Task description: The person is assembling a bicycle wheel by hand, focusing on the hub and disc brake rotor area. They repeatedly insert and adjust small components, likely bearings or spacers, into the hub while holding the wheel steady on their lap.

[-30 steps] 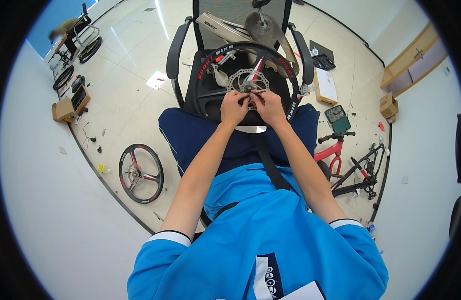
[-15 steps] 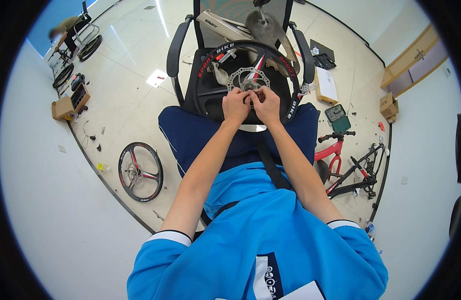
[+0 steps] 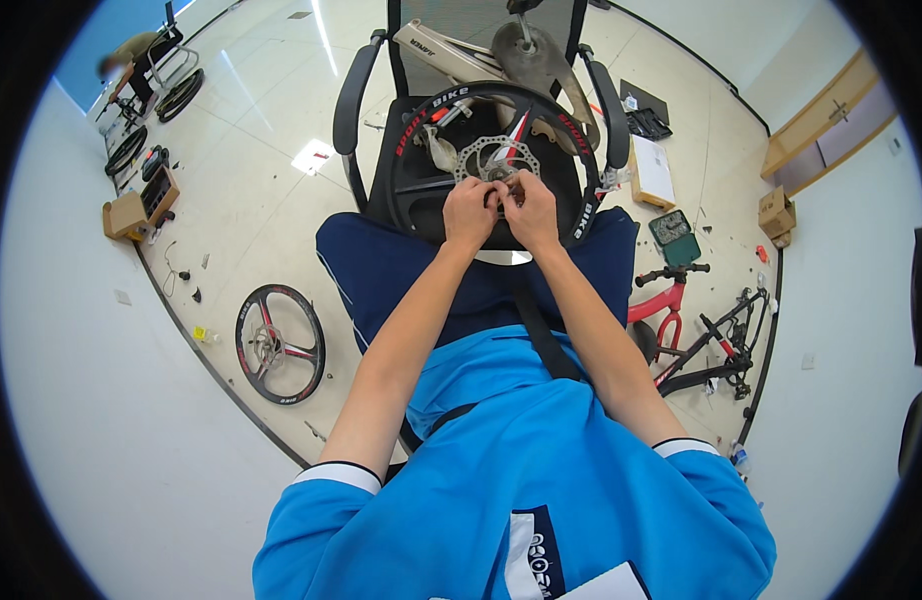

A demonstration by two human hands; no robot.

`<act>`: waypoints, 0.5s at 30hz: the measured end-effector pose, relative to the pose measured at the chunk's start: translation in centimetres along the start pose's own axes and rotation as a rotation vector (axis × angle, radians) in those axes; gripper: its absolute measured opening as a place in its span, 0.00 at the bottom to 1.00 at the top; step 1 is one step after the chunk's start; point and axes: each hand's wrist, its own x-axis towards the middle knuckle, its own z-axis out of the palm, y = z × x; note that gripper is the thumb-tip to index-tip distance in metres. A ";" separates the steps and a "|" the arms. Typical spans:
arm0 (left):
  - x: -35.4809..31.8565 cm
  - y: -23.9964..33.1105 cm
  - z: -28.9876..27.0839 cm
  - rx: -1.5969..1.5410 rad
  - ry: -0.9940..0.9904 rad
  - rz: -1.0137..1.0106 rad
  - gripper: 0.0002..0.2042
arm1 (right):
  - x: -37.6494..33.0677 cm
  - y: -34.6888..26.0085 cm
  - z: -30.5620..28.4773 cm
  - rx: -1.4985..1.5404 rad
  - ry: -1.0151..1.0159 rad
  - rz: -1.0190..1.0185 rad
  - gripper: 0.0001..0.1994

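A black bicycle wheel [image 3: 402, 165] with broad spokes leans across a black office chair [image 3: 351, 112] and my thighs. At its hub sits a silver brake rotor [image 3: 526, 153], pierced with holes. Just below the rotor's middle, my left hand [image 3: 469, 213] and my right hand [image 3: 533, 211] meet with fingertips pinched together. Something small and dark shows between them, too small to name and mostly covered by the fingers. A pale bicycle frame [image 3: 446, 52] with a crank rests on the chair behind the wheel, and loose tools lie inside the wheel's opening.
Another three-spoke wheel [image 3: 243, 345] lies on the floor to the left. A red and black bike frame [image 3: 711, 345] and a green case [image 3: 683, 248] are at the right. An open cardboard box [image 3: 126, 215] stands by the left wall. Far left, another person [image 3: 136, 50] bends over.
The fingers have shifted slightly at the hub, and a bit more of the small dark thing shows between them. The wheel and surroundings stay in place.
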 end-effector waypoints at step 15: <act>0.0 -0.6 0.4 0.002 -0.022 0.070 0.05 | -0.2 -0.4 -0.4 0.046 -0.129 -0.045 0.08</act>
